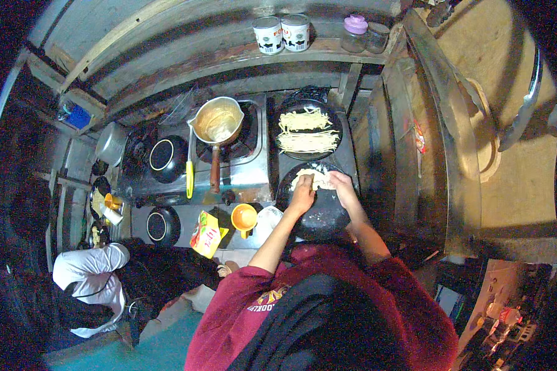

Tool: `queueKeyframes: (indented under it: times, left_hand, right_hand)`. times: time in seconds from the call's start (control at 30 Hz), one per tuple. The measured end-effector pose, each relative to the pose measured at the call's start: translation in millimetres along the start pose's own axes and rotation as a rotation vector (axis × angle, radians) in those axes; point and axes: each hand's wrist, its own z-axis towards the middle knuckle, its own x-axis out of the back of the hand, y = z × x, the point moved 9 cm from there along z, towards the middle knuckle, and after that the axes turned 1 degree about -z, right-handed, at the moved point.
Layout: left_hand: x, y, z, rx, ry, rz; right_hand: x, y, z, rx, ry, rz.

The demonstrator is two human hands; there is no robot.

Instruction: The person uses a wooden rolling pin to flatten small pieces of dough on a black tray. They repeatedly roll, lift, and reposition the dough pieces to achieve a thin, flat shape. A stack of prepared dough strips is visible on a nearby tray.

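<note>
A pale, uneven piece of dough (319, 179) lies at the far side of a round black plate (322, 225) dusted with white flour. On the dough's left part are the fingers of my left hand (303, 195), gripping it. My right hand (343, 188) holds its right edge, fingertips partly hidden. Just beyond, a second round dark plate (336, 147) carries two bundles of thin pale strips (307, 141), side by side. To the left of my left forearm stand an orange cup (244, 217) and a whitish plastic bag (268, 221).
A gas stove (253, 178) holds a saucepan (217, 120) with a wooden handle. Near it are a yellow-handled utensil (190, 178), upside-down black bowls (168, 157) and a yellow packet (208, 234). Cans (267, 35) line the shelf. Another person (93, 273) is at the left.
</note>
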Motion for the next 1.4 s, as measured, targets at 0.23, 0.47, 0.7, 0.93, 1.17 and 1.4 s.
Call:
queueKeyframes:
  times: [0.23,0.47,0.7,0.93,1.17,1.4]
  left_hand:
    - [-4.4,-5.2,-5.6,0.009,-0.026,-0.114]
    - [-1.6,-10.9,-8.7,-0.010,0.000,-0.100]
    - [-17.6,-26.2,-16.2,0.447,0.078,-0.802]
    - [-57.9,-35.7,-69.6,0.843,0.073,-1.661]
    - [-42.1,-49.3,-75.2,0.883,0.092,-1.531]
    - [-62.8,-62.3,-88.8,1.001,-0.091,-1.499]
  right_hand:
    - [-20.4,-13.7,-1.0,0.280,-0.034,-0.571]
    - [-60.7,-47.5,-22.4,0.546,-0.016,-1.324]
    - [-26.7,-59.1,-27.7,0.262,-0.113,-0.352]
    - [-42.9,-33.4,-51.1,0.512,-0.165,-0.753]
    - [-33.3,-10.1,5.5,0.227,-0.058,-0.485]
    - [-92.7,-25.9,5.5,0.471,-0.062,-1.184]
